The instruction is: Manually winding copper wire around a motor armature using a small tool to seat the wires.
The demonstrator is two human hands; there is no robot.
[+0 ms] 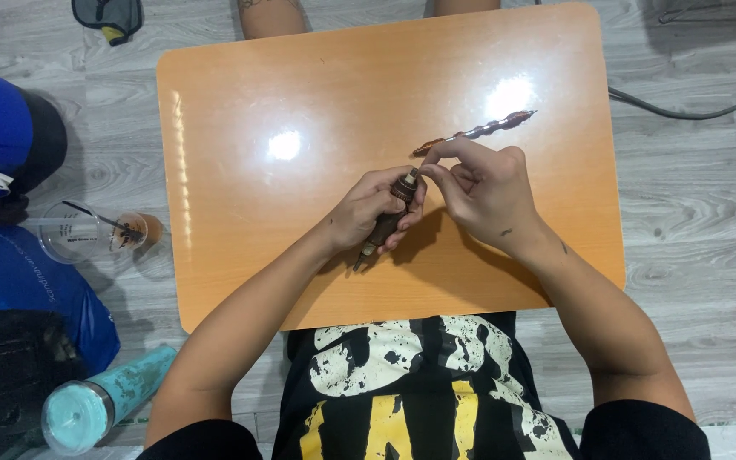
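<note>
My left hand (366,209) is wrapped around a dark brown pen barrel (382,228), tilted with its lower tip near the table. My right hand (483,189) pinches at the barrel's upper end with thumb and forefinger. Just beyond my right fingers, a slim ridged metal pen part (489,128) lies on the orange table top (300,102), pointing up and right. Both hands meet over the middle of the table.
A plastic cup with a straw (87,232) and a teal tumbler (100,400) sit on the floor at left, beside a person in blue (10,281). A black cable (683,109) runs at right. Someone's legs (270,15) show beyond the table.
</note>
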